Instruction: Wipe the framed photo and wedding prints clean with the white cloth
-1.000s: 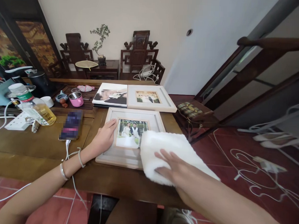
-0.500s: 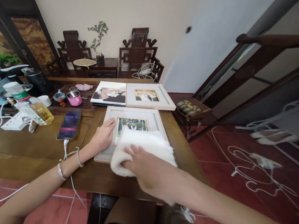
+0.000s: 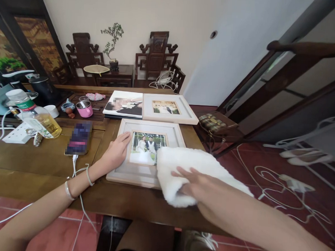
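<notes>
A light-wood picture frame (image 3: 120, 176) lies flat near the front of the wooden table, with a wedding photo in its middle. My left hand (image 3: 117, 153) grips the frame's left edge, the fingers reaching over the rim. In my right hand (image 3: 194, 185) is a folded, fluffy white towel (image 3: 191, 158). The towel covers the frame's lower right part and hangs past the table's right edge. Some of my right fingers are tucked into the towel's fold and hidden.
Behind lie a second picture frame (image 3: 194, 118) and a photo album (image 3: 123, 103). To the left are a charging phone (image 3: 79, 137), a bottle (image 3: 45, 121), a power strip (image 3: 17, 133) and a pink cup (image 3: 84, 109). A plaid bag (image 3: 212, 121) sits beyond the table's right edge.
My right hand has slid the towel to the right across the frame, uncovering most of the photo. My left hand stays on the frame's left edge.
</notes>
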{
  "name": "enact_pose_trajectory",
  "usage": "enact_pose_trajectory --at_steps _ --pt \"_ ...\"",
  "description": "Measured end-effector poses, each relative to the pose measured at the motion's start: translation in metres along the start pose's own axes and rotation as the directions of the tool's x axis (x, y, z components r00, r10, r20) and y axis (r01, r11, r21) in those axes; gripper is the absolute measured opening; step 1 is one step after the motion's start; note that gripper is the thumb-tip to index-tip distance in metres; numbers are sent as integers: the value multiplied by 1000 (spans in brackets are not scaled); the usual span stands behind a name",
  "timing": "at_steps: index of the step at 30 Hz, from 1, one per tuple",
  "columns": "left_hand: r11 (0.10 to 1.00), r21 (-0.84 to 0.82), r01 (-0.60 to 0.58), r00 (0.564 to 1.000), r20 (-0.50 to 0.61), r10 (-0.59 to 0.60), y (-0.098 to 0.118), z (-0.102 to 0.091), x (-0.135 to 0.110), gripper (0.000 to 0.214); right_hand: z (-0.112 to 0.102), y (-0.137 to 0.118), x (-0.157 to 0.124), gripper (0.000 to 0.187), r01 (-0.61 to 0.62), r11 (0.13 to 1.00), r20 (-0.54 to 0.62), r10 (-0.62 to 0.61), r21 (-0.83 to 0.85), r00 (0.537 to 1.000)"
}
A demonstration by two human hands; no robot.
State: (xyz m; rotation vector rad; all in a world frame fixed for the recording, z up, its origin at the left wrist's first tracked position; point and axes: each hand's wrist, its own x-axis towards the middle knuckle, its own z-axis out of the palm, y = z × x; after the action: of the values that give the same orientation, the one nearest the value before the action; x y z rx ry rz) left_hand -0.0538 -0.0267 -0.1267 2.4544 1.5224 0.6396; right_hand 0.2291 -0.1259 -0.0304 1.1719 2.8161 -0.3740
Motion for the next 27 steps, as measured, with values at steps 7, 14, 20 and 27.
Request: enact_pose_trajectory --at_steps 7,14,20,27 --pt "1000 9 0 1000 -9 1 1 0 -1 46 -19 63 50 57 -275 950 -271 227 -152 935" --pt "999 -31 -22 999 -26 22 -4 1 -1 44 5 69 107 60 -122 933 -202 54 -337 978" --pt "1000 -15 -11 1000 -17 11 -1 0 0 45 15 3 48 55 -12 988 -17 9 -155 1000" --pt "1000 1 -14 999 -38 14 3 0 -3 46 8 -32 26 55 36 999 14 -35 -27 999"
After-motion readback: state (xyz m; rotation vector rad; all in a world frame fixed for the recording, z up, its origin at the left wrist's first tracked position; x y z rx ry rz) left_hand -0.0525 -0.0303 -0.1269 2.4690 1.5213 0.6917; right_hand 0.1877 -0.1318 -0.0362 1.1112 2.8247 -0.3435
